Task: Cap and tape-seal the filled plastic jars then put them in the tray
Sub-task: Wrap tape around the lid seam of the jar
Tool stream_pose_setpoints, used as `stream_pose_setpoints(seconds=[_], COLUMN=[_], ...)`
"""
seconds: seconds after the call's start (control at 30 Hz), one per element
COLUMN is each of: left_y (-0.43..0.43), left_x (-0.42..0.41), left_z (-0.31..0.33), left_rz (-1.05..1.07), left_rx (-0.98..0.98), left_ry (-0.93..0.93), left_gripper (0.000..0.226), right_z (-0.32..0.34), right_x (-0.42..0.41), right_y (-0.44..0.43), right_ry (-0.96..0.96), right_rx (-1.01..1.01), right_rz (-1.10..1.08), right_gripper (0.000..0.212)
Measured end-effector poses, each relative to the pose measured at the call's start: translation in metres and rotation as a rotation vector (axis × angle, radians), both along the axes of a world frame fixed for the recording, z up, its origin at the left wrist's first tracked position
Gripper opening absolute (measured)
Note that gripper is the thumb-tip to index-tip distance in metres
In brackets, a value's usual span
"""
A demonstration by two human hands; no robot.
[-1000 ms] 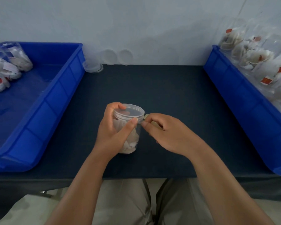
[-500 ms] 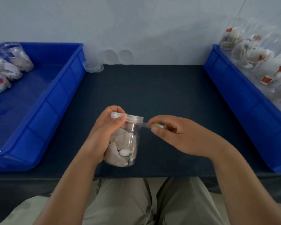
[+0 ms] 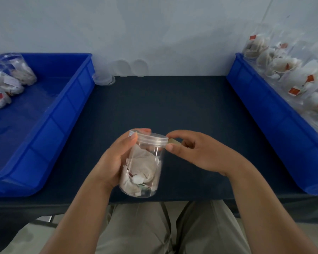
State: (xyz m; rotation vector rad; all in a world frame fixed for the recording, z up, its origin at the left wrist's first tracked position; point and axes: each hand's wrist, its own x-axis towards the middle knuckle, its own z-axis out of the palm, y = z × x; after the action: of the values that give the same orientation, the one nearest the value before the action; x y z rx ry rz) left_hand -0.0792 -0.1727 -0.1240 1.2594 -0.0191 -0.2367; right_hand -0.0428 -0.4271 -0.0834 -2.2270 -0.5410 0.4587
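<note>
Within left grip [image 3: 114, 162], jar [image 3: 145, 162]; right grip [image 3: 196, 153], tape [image 3: 173, 142].

On the table [image 3: 173, 107], the left tray [image 3: 66, 114] sits at 9 o'clock and the right tray [image 3: 264, 114] at 3 o'clock, well apart. Three jars [image 3: 13, 81] lie at the far end of the left tray; a heap of jars [image 3: 283, 70] fills the right one. Loose lids [image 3: 106, 80] sit at 11 o'clock, by the wall behind. At 6 o'clock, near the front edge, the capped jar [image 3: 143, 165] is between the left hand [image 3: 114, 160] and the right hand [image 3: 196, 153], which pinches a tape roll [image 3: 174, 142]
</note>
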Motion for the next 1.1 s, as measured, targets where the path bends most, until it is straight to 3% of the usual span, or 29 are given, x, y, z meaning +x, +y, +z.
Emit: stream_pose_setpoints(seconds=[0.13, 0.37, 0.5, 0.63, 0.73, 0.9, 1.1], left_y=[0.002, -0.002, -0.021, -0.030, -0.030, -0.022, -0.011], left_x=[0.004, 0.001, -0.008, -0.013, -0.011, -0.003, -0.003], left_z=[-0.002, 0.000, 0.004, 0.006, 0.001, 0.000, 0.006], left_rz=[-0.065, 0.021, 0.217, 0.230, 0.285, 0.321, 0.294], left_rx=[0.115, 0.431, 0.646, 0.737, 0.742, 0.618, 0.477], left_ry=[-0.098, -0.123, -0.209, -0.190, -0.203, -0.105, -0.059], left_gripper=[0.080, 0.054, 0.085, 0.118, 0.102, 0.086, 0.094], right_z=[0.001, -0.010, -0.013, -0.017, -0.017, -0.009, -0.003], right_x=[-0.005, -0.011, -0.019, -0.025, -0.025, -0.025, -0.032], right_y=[-0.001, -0.001, 0.004, 0.013, 0.018, 0.002, -0.005], right_ry=[-0.015, -0.101, -0.093, -0.130, -0.129, 0.002, -0.059], right_rx=[0.007, -0.031, -0.045, -0.070, -0.077, -0.054, -0.050], right_rz=[0.031, -0.107, -0.138, -0.199, -0.193, -0.085, -0.056], right_gripper=[0.032, 0.049, 0.049, 0.056, 0.048, 0.070, 0.043])
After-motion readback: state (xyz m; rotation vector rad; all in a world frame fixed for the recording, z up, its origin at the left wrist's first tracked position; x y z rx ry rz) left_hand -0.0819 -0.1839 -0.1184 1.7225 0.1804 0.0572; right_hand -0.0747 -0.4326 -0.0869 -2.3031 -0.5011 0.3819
